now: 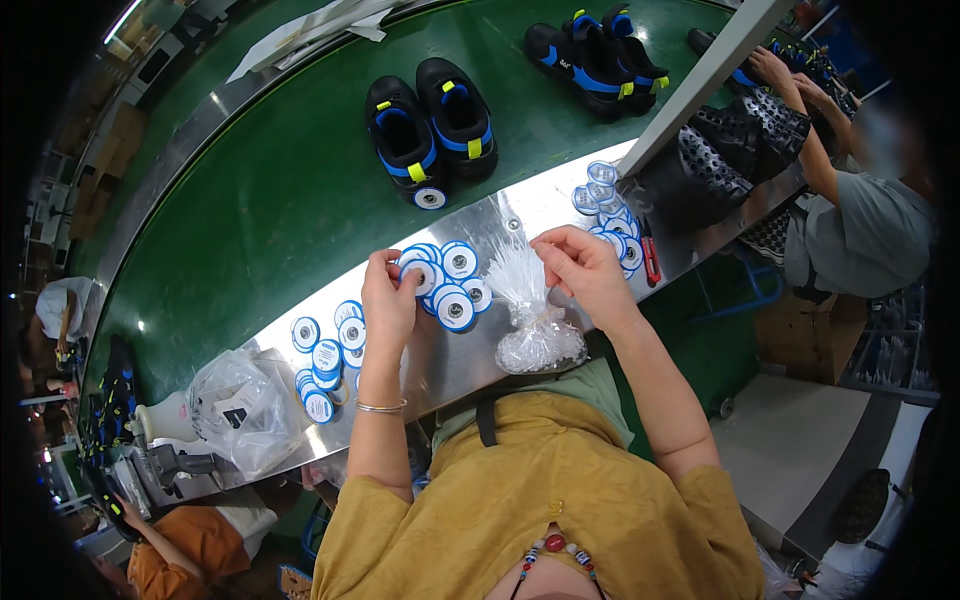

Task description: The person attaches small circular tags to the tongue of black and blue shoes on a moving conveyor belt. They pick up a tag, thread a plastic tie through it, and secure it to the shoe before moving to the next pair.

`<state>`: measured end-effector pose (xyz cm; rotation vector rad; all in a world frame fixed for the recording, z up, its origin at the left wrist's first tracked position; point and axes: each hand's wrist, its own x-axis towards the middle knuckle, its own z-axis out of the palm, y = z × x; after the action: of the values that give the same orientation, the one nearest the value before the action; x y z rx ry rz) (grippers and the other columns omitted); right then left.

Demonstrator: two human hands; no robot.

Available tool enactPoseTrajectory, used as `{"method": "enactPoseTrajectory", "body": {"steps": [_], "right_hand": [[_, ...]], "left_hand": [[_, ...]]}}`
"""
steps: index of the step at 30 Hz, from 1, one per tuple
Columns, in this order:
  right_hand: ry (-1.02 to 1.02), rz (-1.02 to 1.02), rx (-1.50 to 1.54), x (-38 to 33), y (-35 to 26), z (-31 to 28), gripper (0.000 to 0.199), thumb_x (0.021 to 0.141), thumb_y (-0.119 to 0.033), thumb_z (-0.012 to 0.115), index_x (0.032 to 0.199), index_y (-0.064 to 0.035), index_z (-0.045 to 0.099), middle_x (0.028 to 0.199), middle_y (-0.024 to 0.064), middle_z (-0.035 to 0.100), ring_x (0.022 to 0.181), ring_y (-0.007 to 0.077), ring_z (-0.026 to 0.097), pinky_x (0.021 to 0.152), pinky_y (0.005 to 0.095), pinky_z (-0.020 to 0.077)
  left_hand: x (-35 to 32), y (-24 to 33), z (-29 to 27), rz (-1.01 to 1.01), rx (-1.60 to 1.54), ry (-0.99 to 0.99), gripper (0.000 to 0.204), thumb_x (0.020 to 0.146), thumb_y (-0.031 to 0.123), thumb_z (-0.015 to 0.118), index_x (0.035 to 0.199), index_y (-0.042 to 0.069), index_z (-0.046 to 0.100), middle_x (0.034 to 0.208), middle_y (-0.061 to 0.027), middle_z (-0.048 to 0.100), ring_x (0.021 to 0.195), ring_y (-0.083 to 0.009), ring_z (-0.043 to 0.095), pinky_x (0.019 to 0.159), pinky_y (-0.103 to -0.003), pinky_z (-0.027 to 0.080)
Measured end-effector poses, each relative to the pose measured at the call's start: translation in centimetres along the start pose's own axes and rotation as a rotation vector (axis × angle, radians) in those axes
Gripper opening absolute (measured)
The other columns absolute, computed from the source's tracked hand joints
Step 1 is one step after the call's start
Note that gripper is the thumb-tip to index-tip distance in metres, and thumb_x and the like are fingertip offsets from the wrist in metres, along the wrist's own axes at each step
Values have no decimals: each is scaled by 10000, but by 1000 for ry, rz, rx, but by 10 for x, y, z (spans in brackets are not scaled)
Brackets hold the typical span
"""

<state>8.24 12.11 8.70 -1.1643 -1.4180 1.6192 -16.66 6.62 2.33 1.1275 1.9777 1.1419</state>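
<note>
Round white tag (428, 274), blue-rimmed, dark-centred, gripped in left hand (387, 302); right hand (592, 275) curled, hold unclear.

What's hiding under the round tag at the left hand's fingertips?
Overlapping blue-rimmed white tags show beside the round tag at the left hand. What's directly beneath it is covered, so I can't see.

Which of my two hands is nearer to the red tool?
Right. Your right hand is a little left of the red tool; your left hand is much farther left, holding a round tag.
</note>
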Motion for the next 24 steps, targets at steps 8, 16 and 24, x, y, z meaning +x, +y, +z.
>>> {"method": "enactPoseTrajectory", "body": {"steps": [8,16,24], "right_hand": [[-48,-24,-179,0,1,13,214,967,-81,532,1121,15,646,737,-13,549,680,66,492,625,209,410],[-153,-62,-123,7,-1,41,322,950,-43,517,1267,10,531,725,11,555,690,75,520,669,235,455],[-128,-40,-1,13,-2,40,324,943,-12,508,1265,22,486,699,10,543,668,69,514,643,226,445]], "left_hand": [[-3,16,-11,-150,-405,-77,103,921,74,622,955,-18,589,825,-57,635,640,-96,565,540,-203,469],[-23,54,20,-163,-856,-188,105,926,49,604,972,-9,529,881,-96,663,663,-149,655,585,-227,540],[-26,65,29,-92,-871,-232,97,934,49,596,969,4,518,890,-98,656,731,-179,692,647,-231,541]]}}
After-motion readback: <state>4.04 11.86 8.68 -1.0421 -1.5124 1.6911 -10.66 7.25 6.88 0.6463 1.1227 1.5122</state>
